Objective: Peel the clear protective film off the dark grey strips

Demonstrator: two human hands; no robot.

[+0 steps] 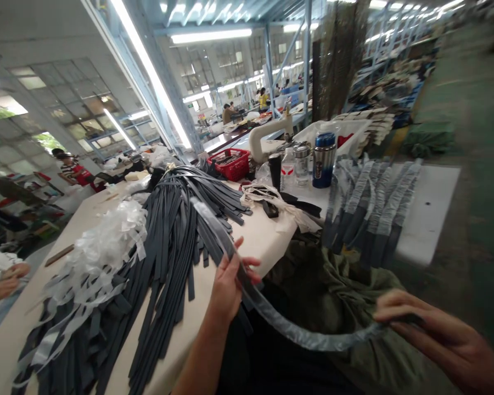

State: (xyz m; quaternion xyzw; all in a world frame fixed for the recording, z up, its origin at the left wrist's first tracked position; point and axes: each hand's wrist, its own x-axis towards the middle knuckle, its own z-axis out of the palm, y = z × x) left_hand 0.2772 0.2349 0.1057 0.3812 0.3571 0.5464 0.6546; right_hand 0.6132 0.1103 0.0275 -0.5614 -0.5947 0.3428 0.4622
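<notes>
One long dark grey strap point(288, 326), partly wrapped in shiny clear film, sags in a curve between my two hands. My left hand point(230, 280) grips it along its length, with the upper end sticking out beyond the fingers over the table. At the lower right, my right hand point(436, 334) pinches the other end between thumb and fingers; this hand is somewhat blurred. Beside my left hand a big bundle of dark grey straps point(168, 236) fans out over the table, gathered at its far end. A heap of clear film strips point(107, 247) lies on its left.
On the right, several film-wrapped straps point(374, 214) hang over a white board point(432, 219). Behind stand a blue thermos point(324, 159), a glass jar point(301, 164) and a red basket point(235, 167). Green cloth point(341, 280) covers my lap. A co-worker's hands point(8, 280) show at left.
</notes>
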